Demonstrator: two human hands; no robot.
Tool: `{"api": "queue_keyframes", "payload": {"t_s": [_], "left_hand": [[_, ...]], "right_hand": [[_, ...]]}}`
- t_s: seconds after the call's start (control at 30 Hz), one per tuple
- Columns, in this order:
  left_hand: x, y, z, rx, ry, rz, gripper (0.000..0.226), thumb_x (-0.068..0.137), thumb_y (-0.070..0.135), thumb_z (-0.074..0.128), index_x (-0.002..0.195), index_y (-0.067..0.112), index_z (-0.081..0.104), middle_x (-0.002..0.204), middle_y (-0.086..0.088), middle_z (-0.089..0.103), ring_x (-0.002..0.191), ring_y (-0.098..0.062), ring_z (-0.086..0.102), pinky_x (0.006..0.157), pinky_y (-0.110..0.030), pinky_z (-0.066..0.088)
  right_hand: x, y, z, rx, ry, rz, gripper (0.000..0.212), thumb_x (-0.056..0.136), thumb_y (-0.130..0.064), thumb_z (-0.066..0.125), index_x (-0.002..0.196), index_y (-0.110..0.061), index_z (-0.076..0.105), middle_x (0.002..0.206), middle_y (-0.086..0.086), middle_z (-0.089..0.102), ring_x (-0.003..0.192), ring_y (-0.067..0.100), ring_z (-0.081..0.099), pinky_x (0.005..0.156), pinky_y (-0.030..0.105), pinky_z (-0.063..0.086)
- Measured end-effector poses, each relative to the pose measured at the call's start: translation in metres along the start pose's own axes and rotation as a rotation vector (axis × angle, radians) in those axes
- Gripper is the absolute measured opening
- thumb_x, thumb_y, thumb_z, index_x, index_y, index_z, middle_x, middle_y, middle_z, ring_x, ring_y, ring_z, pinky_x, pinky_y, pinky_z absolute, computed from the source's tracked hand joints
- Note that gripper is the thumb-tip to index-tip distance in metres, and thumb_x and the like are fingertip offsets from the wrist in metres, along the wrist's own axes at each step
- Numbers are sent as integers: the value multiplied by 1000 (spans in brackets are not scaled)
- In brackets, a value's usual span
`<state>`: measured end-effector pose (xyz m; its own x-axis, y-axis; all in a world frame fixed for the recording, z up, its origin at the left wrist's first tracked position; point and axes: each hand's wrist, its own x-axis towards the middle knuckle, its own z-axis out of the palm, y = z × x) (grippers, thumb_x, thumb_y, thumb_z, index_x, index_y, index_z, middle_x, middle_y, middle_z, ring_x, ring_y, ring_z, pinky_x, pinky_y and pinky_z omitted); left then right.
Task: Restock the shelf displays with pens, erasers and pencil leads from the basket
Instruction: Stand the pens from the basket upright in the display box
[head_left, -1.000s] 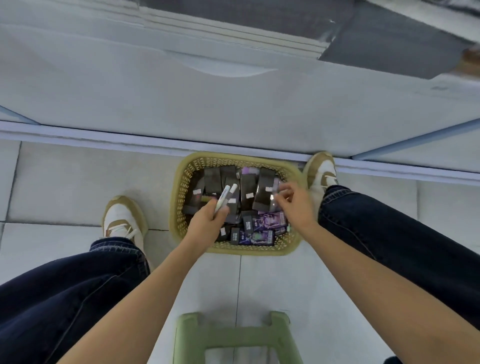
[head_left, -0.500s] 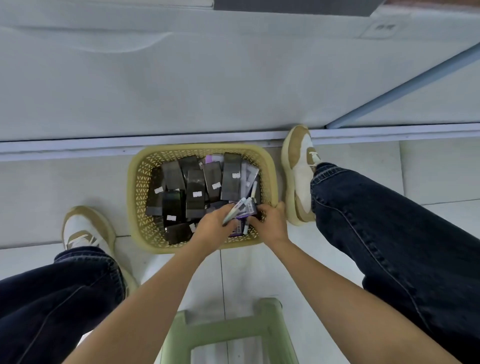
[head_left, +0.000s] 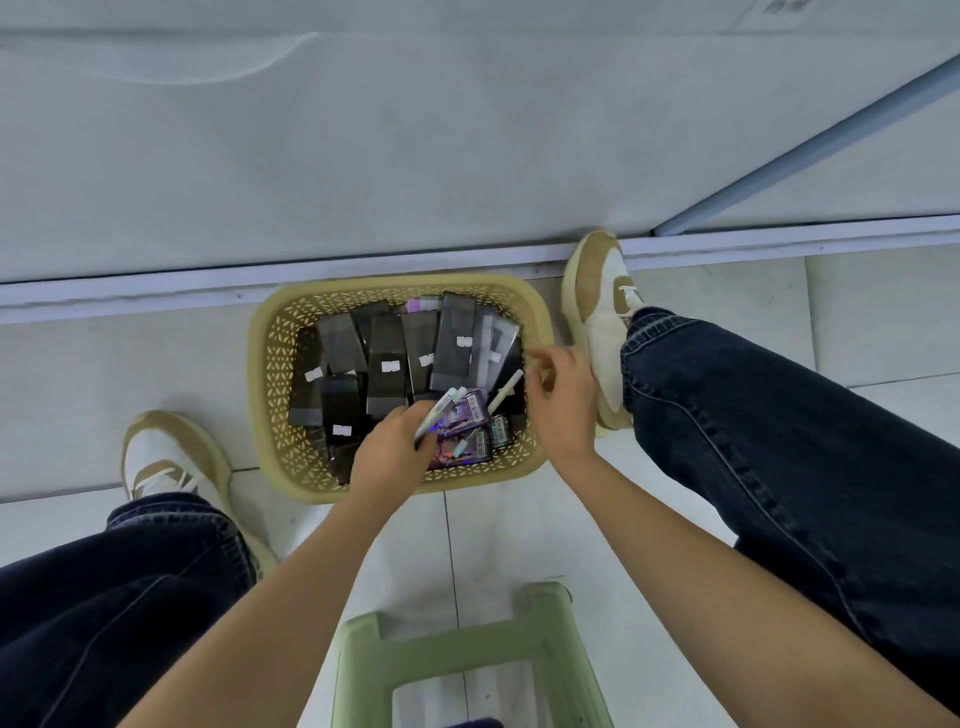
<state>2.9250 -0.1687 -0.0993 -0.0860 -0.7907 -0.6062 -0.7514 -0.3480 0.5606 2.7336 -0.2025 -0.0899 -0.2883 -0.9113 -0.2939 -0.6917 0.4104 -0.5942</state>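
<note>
Basket (head_left: 270, 364) sat on floor btwn feet, full of dark boxes (head_left: 387, 364). L hand (head_left: 392, 457) gripped a few pens (head_left: 441, 410) over it, prob. gathering shelf stock. R hand (head_left: 563, 400) hovered at the right rim, fingers curled; can't tell if it held the white pen (head_left: 506, 387).

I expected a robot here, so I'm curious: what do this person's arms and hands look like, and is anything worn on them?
Both are bare. The left forearm and right forearm show no sleeves up to the frame's edge. The left hand and right hand have no gloves, and no watch, bracelet or ring shows.
</note>
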Motion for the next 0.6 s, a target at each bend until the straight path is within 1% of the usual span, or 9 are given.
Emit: {"api": "queue_keyframes", "payload": {"t_s": [0.03,0.07,0.13,0.17,0.23,0.3,0.4,0.5,0.6], "left_hand": [[-1,-4,-1,2,21,-10,27,96,16,53,122,21,59,96,-6,57,83,-25,59,69,-39,52],[-2,-9,-3,-6,44,-28,24,96,15,54,119,20,60,93,-5,56,81,-24,58,66,-38,51],[-3,-16,-6,-24,77,-66,19,96,16,54,114,18,61,90,-3,53,74,-21,56,58,-33,46],[-3,-19,-7,-37,81,-80,17,96,17,54,112,17,61,89,-1,52,69,-18,54,54,-30,42],[-3,-22,-9,-77,69,-97,14,97,18,54,110,17,60,89,0,51,66,-14,51,52,-26,38],[-3,-23,-10,-119,59,-107,11,97,20,53,107,18,59,90,-2,53,66,-16,52,54,-27,40],[-6,-25,-12,-164,51,-110,10,97,20,53,104,15,59,86,-4,55,64,-17,50,55,-30,40],[-9,-24,-17,-244,37,-136,13,97,22,54,107,17,61,84,-7,59,66,-19,51,59,-35,44],[-15,-12,-25,-417,22,-184,15,93,26,62,105,17,62,75,-5,59,61,-15,49,55,-29,45]], "right_hand": [[6,-5,1,21,-80,60,20,91,-13,62,111,-14,61,97,0,60,87,16,60,79,35,54],[10,-9,5,15,-185,126,23,92,-16,62,115,-12,58,92,1,62,82,19,63,75,35,55],[14,-14,17,-68,-344,212,30,94,-18,61,119,-7,49,97,10,65,86,28,65,77,42,56],[13,-15,23,-134,-379,220,37,94,-20,60,124,-5,45,100,14,65,90,30,65,79,45,55],[10,-15,32,-227,-384,205,48,92,-23,63,129,-5,38,102,17,65,94,32,64,82,46,54],[10,-15,38,-201,-350,214,43,88,-23,69,120,-10,42,101,14,66,92,30,64,81,45,54],[9,-13,42,-80,-316,255,37,85,-17,72,112,-14,46,93,6,63,85,25,62,76,41,53],[4,-14,37,38,-283,173,38,86,-10,69,114,-14,44,75,0,55,73,22,59,70,41,54],[1,-25,21,337,-267,204,50,87,-3,67,126,-16,38,84,14,58,78,29,65,72,44,58]]}}
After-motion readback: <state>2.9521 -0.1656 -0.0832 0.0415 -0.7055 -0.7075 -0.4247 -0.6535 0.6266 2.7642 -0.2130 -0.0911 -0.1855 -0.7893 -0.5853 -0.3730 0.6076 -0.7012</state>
